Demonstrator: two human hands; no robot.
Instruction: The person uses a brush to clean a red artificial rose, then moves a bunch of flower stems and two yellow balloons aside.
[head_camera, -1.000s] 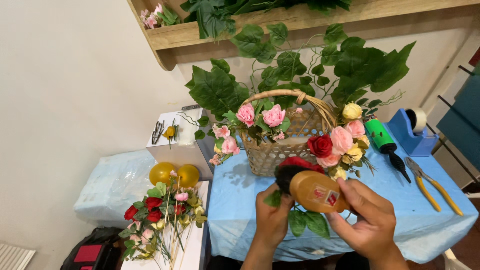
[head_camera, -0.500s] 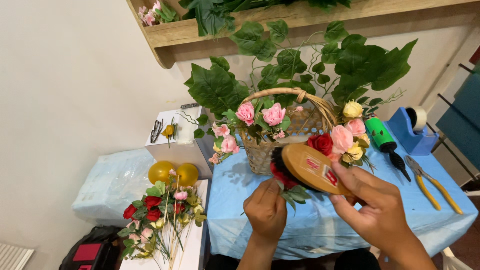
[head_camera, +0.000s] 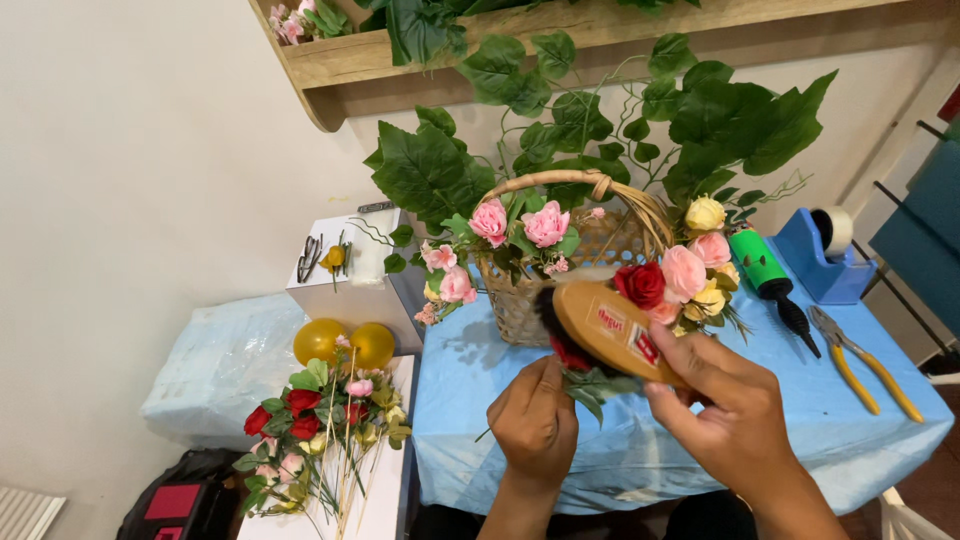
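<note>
Head view: my right hand (head_camera: 725, 415) grips a wooden brush (head_camera: 612, 330) at frame centre, bristles against a red flower (head_camera: 572, 355) whose stem my left hand (head_camera: 535, 420) pinches. Just behind stands the wicker basket (head_camera: 610, 240) on the blue tablecloth (head_camera: 800, 400).

A small craft or flower-arranging corner in a room: a blue-covered table (head_camera: 500, 400) at centre holds a wicker basket (head_camera: 560, 270) of artificial roses, with pliers (head_camera: 860, 360) and a tape dispenser (head_camera: 825, 255) at right, and loose flower stems (head_camera: 320, 430) at lower left.
</note>
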